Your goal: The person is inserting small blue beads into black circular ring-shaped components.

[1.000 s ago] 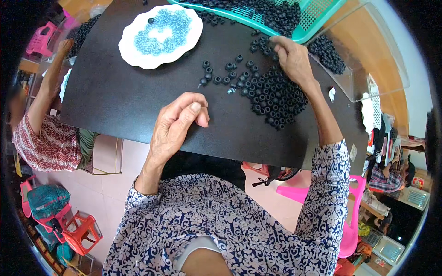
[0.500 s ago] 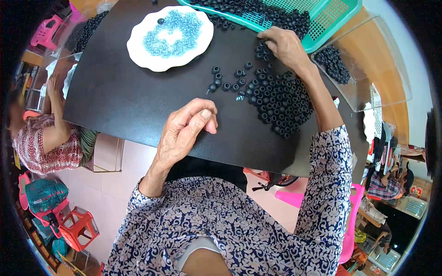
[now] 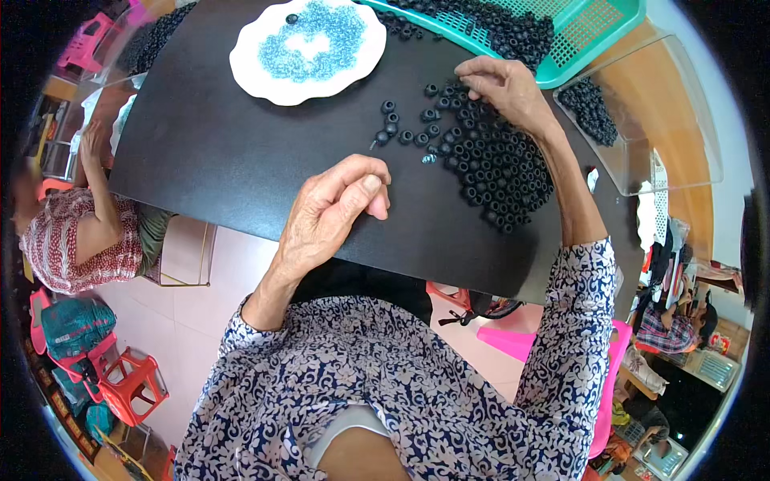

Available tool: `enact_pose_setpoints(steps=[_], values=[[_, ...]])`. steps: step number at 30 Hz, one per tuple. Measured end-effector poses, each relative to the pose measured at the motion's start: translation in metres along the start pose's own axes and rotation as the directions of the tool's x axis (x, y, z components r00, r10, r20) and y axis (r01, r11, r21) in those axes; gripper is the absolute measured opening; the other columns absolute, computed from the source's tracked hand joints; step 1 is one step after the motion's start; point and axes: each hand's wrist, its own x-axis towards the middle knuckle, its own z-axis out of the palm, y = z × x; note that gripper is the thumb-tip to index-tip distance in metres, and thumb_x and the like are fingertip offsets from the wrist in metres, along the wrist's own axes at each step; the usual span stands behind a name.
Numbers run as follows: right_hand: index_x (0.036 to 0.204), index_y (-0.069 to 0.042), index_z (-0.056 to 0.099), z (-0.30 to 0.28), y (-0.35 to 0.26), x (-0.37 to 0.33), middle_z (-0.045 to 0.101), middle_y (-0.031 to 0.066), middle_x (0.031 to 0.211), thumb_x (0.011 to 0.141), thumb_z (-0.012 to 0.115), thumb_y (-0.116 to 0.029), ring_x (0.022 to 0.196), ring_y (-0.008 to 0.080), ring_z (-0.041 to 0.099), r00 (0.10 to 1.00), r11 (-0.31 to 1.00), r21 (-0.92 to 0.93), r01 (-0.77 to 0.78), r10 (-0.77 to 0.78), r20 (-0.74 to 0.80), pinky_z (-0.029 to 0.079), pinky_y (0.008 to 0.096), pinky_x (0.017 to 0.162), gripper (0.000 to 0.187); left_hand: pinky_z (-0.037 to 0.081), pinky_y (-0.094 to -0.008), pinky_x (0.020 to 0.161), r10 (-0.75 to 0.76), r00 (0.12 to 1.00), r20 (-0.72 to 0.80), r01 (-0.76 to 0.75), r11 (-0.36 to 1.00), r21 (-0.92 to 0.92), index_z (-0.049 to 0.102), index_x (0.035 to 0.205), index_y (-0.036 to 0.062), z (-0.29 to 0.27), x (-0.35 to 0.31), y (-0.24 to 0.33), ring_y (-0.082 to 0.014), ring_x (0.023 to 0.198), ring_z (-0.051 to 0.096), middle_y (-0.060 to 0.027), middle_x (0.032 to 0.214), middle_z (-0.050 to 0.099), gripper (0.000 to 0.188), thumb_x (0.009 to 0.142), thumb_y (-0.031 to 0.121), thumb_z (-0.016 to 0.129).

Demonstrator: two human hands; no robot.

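My left hand (image 3: 333, 210) hovers over the near part of the black table (image 3: 208, 152), fingers curled into a loose fist with the thumb against them; nothing shows inside it. My right hand (image 3: 509, 90) reaches to the far edge of a pile of black rings (image 3: 497, 164), its bent fingertips touching the rings. Whether it grips one is hidden. A few loose black rings (image 3: 405, 132) lie scattered left of the pile, with a small pale blue piece (image 3: 429, 158) among them. A white wavy plate (image 3: 245, 60) holding blue beads and one black ring sits at the far left.
A green mesh basket (image 3: 597, 52) full of black rings lies at the far right edge. A clear plastic box (image 3: 666, 128) with more rings stands to its right. Another person in a red patterned top (image 3: 76, 240) sits at the left. Red stools (image 3: 120, 385) and a pink one (image 3: 521, 341) stand below.
My left hand's fingers have curled from nearly flat into a loose fist. My right hand has stayed at the pile's far edge. The view has tipped, so everything sits lower in the picture.
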Motion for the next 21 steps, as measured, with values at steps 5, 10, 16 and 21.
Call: enact_pose_setpoints(steps=[5,10,16,21], values=[[0.108,-0.002,0.067,-0.004,-0.006,-0.001,0.067,0.0010,0.085,0.092,0.059,-0.010,0.076,0.0065,0.060,0.998,0.997,-0.047,-0.056,0.057,0.031,0.049,0.0217,0.068,0.020,0.050,-0.0263,0.070,-0.002,1.000,-0.002,0.002,1.000,-0.005,0.060,0.101,-0.0014,0.000,-0.001,-0.001,-0.0113,0.073,0.061,-0.0049,0.073,0.062,0.022,0.100,0.017,0.048],[0.108,-0.003,0.067,-0.005,-0.002,-0.002,0.066,0.0011,0.085,0.091,0.059,-0.009,0.077,0.0078,0.061,0.999,0.999,-0.043,-0.028,0.029,0.021,0.051,0.0230,0.072,0.020,0.050,-0.0259,0.071,-0.007,1.000,-0.008,0.007,1.000,-0.001,0.060,0.100,-0.0007,0.000,-0.001,0.000,-0.0108,0.073,0.060,-0.0045,0.073,0.061,0.022,0.100,0.017,0.048],[0.108,-0.003,0.068,-0.003,-0.006,0.000,0.066,0.0011,0.086,0.091,0.061,-0.011,0.079,0.0084,0.062,0.999,0.997,-0.082,0.008,-0.004,0.045,0.051,0.0232,0.073,0.020,0.049,-0.0253,0.070,0.013,1.000,-0.003,-0.013,1.000,0.004,0.061,0.100,-0.0007,0.000,0.000,0.001,-0.0104,0.073,0.060,-0.0038,0.073,0.061,0.022,0.100,0.018,0.048],[0.108,-0.004,0.068,-0.002,-0.015,-0.001,0.068,0.0018,0.088,0.089,0.063,-0.013,0.079,0.0083,0.062,0.998,0.996,-0.090,0.009,-0.004,0.056,0.051,0.0230,0.074,0.022,0.049,-0.0248,0.069,0.005,1.000,-0.003,-0.005,1.000,-0.002,0.061,0.100,-0.0009,0.000,0.000,0.001,-0.0100,0.073,0.059,-0.0036,0.074,0.061,0.022,0.100,0.017,0.048]])
